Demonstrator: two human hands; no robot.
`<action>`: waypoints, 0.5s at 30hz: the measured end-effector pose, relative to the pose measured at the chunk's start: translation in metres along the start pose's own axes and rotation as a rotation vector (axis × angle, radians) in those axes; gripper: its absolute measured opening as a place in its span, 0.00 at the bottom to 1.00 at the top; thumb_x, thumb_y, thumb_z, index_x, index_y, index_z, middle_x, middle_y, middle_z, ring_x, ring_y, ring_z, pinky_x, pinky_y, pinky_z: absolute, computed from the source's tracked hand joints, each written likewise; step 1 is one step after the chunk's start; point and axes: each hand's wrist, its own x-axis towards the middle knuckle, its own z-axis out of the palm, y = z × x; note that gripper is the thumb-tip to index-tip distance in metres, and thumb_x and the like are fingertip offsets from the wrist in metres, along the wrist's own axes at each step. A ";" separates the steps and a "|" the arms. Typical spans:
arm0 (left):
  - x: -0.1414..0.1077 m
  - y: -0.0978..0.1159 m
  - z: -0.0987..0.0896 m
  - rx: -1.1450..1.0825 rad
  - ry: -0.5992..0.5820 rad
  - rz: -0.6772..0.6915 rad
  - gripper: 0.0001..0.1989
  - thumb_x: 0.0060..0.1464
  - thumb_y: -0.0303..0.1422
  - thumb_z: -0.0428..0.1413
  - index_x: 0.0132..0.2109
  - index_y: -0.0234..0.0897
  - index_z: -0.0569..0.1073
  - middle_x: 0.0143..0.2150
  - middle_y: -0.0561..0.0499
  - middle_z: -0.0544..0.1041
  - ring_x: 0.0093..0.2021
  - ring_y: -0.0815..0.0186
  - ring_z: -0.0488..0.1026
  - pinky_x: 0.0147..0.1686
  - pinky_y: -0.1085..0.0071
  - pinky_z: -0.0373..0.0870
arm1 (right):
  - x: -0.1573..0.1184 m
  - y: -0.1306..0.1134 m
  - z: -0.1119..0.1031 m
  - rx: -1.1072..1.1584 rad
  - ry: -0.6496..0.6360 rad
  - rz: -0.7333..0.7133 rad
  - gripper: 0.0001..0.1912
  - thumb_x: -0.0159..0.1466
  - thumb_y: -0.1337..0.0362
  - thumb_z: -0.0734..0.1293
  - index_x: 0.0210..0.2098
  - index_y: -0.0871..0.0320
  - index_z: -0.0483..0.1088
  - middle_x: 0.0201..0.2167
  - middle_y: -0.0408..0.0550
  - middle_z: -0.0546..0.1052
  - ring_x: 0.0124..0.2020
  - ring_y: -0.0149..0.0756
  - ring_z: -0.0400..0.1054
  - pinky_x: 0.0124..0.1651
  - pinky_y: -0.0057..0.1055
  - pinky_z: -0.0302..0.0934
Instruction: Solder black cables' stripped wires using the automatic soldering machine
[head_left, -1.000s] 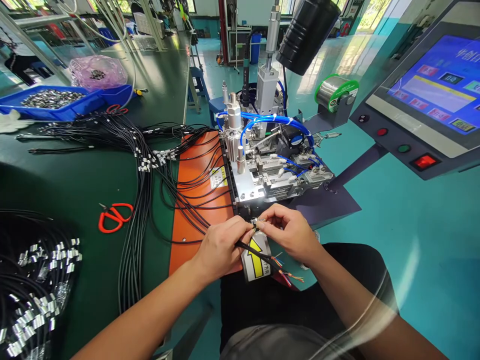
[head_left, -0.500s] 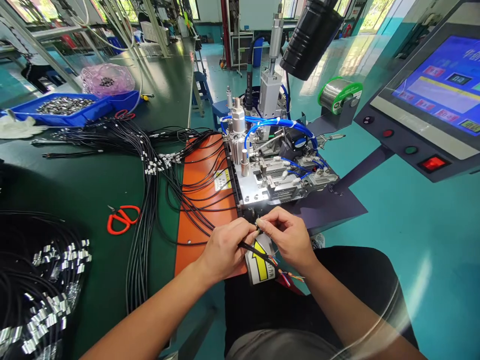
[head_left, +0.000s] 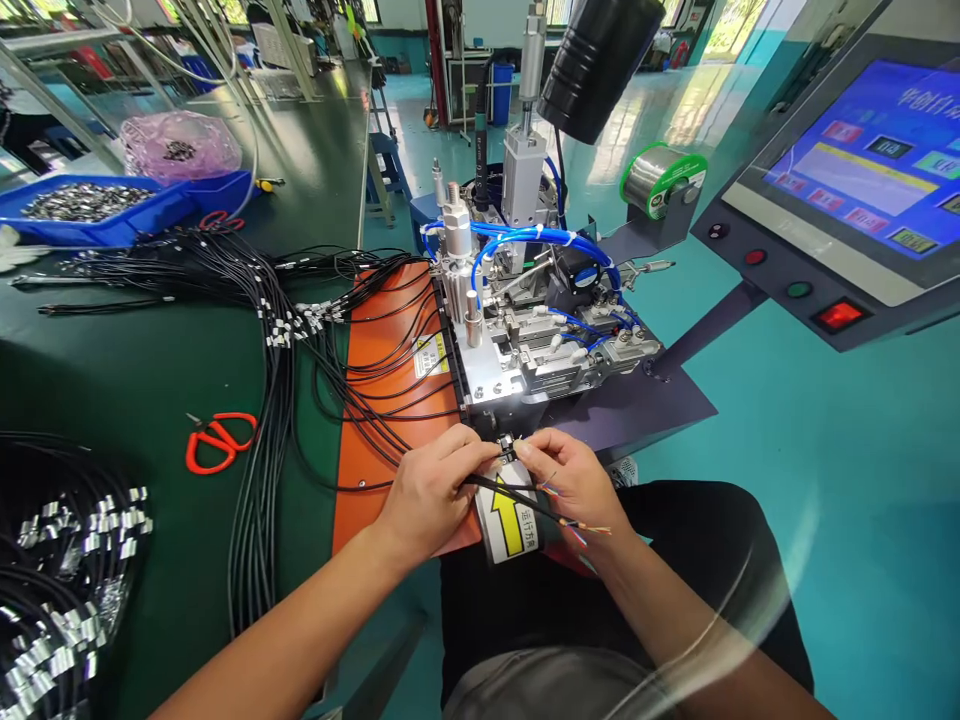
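Note:
My left hand [head_left: 431,490] is closed around several black cables [head_left: 510,492], with thumb and forefinger reaching to a small metal-and-black piece [head_left: 507,447] at the front of the soldering machine [head_left: 525,370]. Stripped coloured wire ends [head_left: 585,527] stick out of the cables below my right hand. On the other side of that small piece, my right hand [head_left: 574,482] is closed in a pinch, and what lies between its fingertips is too small to make out. Under both hands shows a white label with a yellow arrow [head_left: 510,522].
Cables lie across the orange plate [head_left: 360,430] left of the machine. Red-handled scissors [head_left: 221,442] and cable bundles [head_left: 259,480] rest on the green table. Further back stands a blue tray [head_left: 45,235] of metal parts. A solder spool [head_left: 652,182] and control panel [head_left: 817,270] are on the right.
The whole view has shifted, so most things appear further left. My hands have parted slightly, and the small metal-and-black piece between them shows more plainly.

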 end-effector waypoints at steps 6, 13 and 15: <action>0.001 0.000 0.001 0.005 0.019 0.007 0.09 0.61 0.25 0.51 0.44 0.36 0.76 0.35 0.49 0.73 0.34 0.70 0.71 0.34 0.75 0.69 | 0.002 -0.015 -0.015 -0.224 -0.065 -0.064 0.14 0.58 0.54 0.73 0.35 0.59 0.75 0.28 0.42 0.72 0.28 0.30 0.61 0.31 0.27 0.57; 0.002 0.002 0.001 0.011 0.017 0.003 0.08 0.63 0.28 0.51 0.43 0.35 0.76 0.36 0.49 0.75 0.35 0.70 0.72 0.35 0.76 0.70 | 0.006 -0.025 -0.024 -0.370 -0.045 -0.123 0.13 0.62 0.53 0.69 0.34 0.58 0.74 0.23 0.40 0.69 0.26 0.29 0.59 0.29 0.27 0.55; 0.002 0.001 0.001 0.014 0.014 0.000 0.08 0.63 0.28 0.52 0.43 0.35 0.76 0.36 0.49 0.75 0.35 0.70 0.73 0.35 0.76 0.70 | 0.007 -0.023 -0.022 -0.398 -0.063 -0.138 0.13 0.62 0.53 0.69 0.34 0.58 0.74 0.25 0.41 0.70 0.27 0.30 0.60 0.30 0.28 0.56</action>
